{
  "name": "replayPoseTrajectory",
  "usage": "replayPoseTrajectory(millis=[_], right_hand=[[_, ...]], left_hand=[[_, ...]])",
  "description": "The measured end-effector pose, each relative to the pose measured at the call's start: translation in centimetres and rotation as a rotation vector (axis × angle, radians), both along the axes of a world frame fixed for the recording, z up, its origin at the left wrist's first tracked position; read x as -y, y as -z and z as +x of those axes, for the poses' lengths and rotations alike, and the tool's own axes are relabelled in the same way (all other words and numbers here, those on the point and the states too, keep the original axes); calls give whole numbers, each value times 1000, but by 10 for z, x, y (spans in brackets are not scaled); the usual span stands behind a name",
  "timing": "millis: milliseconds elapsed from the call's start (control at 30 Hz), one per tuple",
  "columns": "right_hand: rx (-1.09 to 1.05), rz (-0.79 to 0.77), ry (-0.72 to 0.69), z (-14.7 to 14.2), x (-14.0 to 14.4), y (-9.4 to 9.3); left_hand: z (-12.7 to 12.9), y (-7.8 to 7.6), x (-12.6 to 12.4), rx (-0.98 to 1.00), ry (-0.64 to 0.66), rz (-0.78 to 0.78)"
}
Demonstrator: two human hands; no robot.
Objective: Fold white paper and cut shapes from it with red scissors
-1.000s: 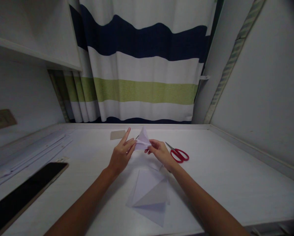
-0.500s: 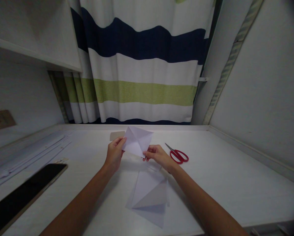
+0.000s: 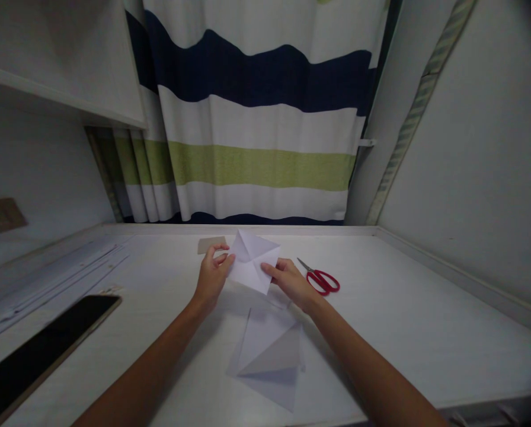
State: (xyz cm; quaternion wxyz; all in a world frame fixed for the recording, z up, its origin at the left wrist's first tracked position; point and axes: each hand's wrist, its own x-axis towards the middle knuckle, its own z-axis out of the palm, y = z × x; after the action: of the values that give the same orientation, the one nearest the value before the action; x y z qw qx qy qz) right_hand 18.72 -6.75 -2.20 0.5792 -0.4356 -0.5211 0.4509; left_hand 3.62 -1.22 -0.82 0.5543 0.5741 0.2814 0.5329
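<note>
A small creased paper square (image 3: pixel 253 261) is held just above the counter (image 3: pixel 403 320), the left hand (image 3: pixel 212 276) pinching its left edge and the right hand (image 3: pixel 287 281) its lower right. It is opened out, showing crossing creases. Folded sheets (image 3: pixel 269 356) lie nearer; red scissors (image 3: pixel 321 279) to the right.
</note>
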Motion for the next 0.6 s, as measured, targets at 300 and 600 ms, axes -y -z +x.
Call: replayPoseTrajectory(millis=[300,600], right_hand=[[-184,-31,-58,0,-1,1],[-172,-51,-26,1,2,-5]], left_hand=[[-2,-2,2,-116,11,120],[-1,-4,7,-109,260,7]])
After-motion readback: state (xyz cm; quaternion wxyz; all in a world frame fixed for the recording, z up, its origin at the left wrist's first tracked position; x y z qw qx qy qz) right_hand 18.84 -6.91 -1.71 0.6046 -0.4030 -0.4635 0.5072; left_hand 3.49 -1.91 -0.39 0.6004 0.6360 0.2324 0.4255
